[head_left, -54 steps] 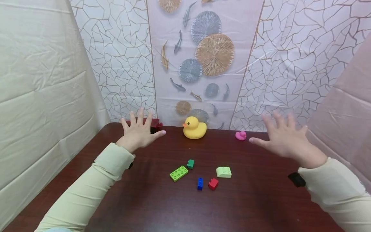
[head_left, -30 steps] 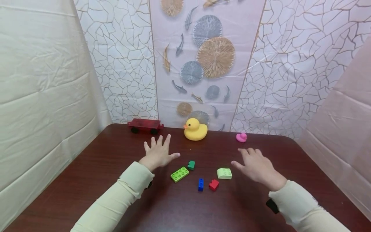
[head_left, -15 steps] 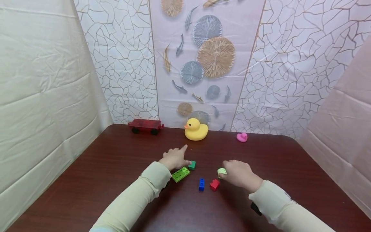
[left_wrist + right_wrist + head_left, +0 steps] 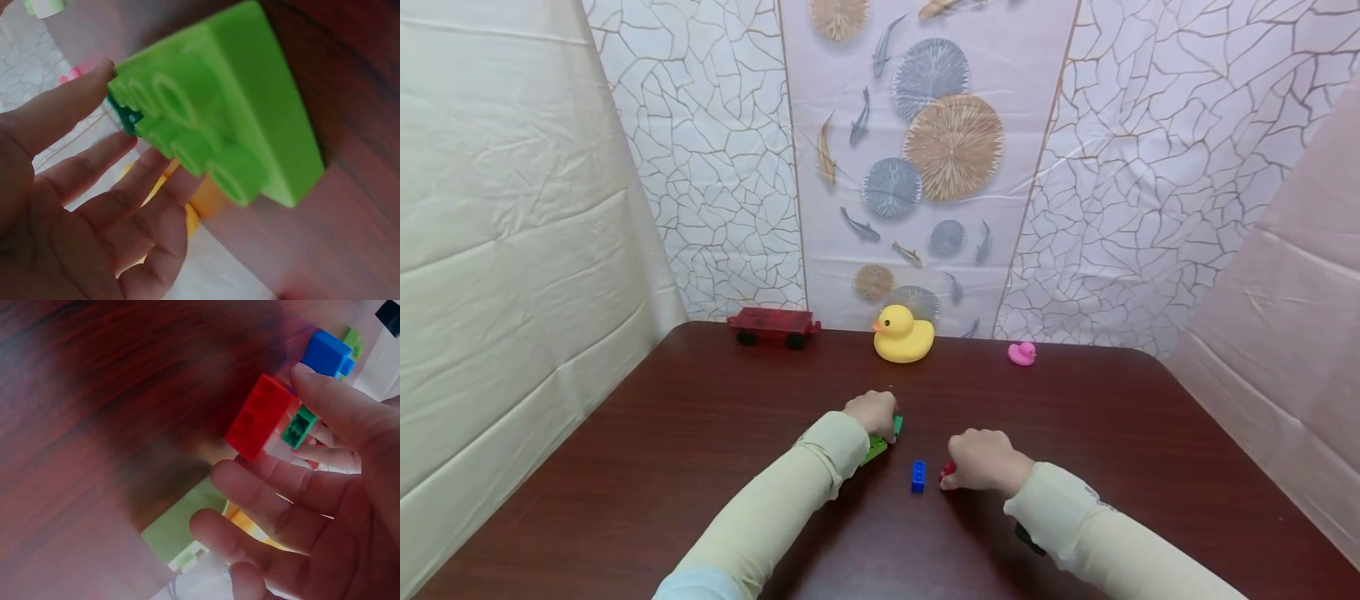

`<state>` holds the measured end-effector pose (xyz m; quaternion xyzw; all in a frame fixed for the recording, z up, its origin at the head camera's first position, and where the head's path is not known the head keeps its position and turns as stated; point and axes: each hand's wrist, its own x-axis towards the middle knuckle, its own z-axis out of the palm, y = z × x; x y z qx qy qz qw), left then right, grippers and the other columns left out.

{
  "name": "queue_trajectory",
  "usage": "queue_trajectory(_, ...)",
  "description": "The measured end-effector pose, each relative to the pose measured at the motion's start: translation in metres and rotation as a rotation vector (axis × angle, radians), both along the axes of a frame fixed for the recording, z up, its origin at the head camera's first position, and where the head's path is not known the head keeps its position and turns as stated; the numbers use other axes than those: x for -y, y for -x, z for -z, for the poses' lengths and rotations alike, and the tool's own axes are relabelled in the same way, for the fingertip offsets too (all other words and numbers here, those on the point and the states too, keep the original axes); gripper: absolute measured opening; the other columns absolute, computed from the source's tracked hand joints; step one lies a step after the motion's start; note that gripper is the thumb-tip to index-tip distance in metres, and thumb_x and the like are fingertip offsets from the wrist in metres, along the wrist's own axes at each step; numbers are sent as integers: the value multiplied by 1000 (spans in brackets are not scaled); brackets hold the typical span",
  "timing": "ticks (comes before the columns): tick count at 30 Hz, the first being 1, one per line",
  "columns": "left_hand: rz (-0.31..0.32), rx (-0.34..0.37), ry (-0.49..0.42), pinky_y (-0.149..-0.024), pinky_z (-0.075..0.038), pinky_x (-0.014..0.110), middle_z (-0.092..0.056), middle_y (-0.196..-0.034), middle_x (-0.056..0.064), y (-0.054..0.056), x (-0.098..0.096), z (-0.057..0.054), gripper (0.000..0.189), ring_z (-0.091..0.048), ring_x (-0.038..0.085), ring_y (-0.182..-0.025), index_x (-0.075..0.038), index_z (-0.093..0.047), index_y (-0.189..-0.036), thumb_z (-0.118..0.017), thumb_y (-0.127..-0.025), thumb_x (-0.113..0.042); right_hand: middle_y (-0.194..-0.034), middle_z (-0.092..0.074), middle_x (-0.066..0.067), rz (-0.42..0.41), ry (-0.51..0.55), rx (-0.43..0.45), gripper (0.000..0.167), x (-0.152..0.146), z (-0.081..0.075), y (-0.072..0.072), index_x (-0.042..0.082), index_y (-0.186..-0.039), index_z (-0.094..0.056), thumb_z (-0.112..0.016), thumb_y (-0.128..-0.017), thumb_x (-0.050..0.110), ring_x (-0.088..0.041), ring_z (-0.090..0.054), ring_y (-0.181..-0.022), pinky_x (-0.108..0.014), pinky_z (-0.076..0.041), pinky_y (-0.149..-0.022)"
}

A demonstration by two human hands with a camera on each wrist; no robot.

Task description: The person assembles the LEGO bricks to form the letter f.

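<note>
My left hand (image 4: 874, 412) is at the dark green toy brick (image 4: 898, 425), which shows between thumb and fingertip in the left wrist view. Close under that hand lies the lime eight-stud brick (image 4: 250, 106), partly covered in the head view. My right hand (image 4: 985, 461) pinches the small red brick (image 4: 260, 417) between thumb and fingers, low over the table. A blue brick (image 4: 918, 477) sits between the two hands. The pale green curved brick (image 4: 184, 522) lies beyond the right fingers, hidden behind that hand in the head view.
Along the back of the dark wooden table (image 4: 700, 500) stand a red wheeled wagon (image 4: 773, 323), a large yellow duck (image 4: 903, 337) and a small pink duck (image 4: 1022, 354). Patterned cloth (image 4: 737, 167) hangs behind, with plain cloth at both sides.
Both hands have come down and inward from above the table. The left fingers have closed at the dark green brick; the right hand has shifted from the pale green brick to the red one.
</note>
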<state>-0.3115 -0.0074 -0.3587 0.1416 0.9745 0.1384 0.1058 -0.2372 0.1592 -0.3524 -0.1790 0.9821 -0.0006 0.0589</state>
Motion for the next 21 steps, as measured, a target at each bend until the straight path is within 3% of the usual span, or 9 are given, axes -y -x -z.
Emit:
queue_trajectory(4, 5, -16, 32, -58, -42, 33, -58, -86, 0, 1, -4, 1, 30, -51, 15, -71, -13, -63, -96, -74, -69, -16, -55, -44, 0, -7, -13, 0, 31, 1, 2, 0, 12, -62, -49, -72, -68, 33, -15, -42, -50, -29, -34, -45)
queue_trajectory(11, 39, 57, -9, -46, -35, 27, -47, -70, 3, -4, -2, -4, 18, -42, 15, -54, -8, -54, -81, -69, -72, -8, -56, -43, 2, -15, 32, -47, 26, -5, 0, 2, 14, -66, -51, -72, -65, 31, -15, -42, -51, -30, -34, -45)
queue_trajectory(16, 57, 90, -8, -48, -36, 27, -48, -73, 5, -8, -1, -7, 21, -43, 16, -59, -8, -50, -85, -68, -73, -7, -57, -45, 4, -30, 127, -51, 24, -8, -4, 6, 15, -69, -54, -72, -64, 30, -14, -43, -51, -30, -36, -45)
queue_trajectory(21, 100, 80, 38, -50, -39, 27, -51, -75, 2, -14, -3, -5, 23, -47, 14, -62, -9, -52, -84, -71, -71, -9, -60, -47, 6, -47, 230, -36, 26, -4, -6, 12, 14, -81, -59, -73, -64, 28, -13, -45, -54, -29, -38, -46)
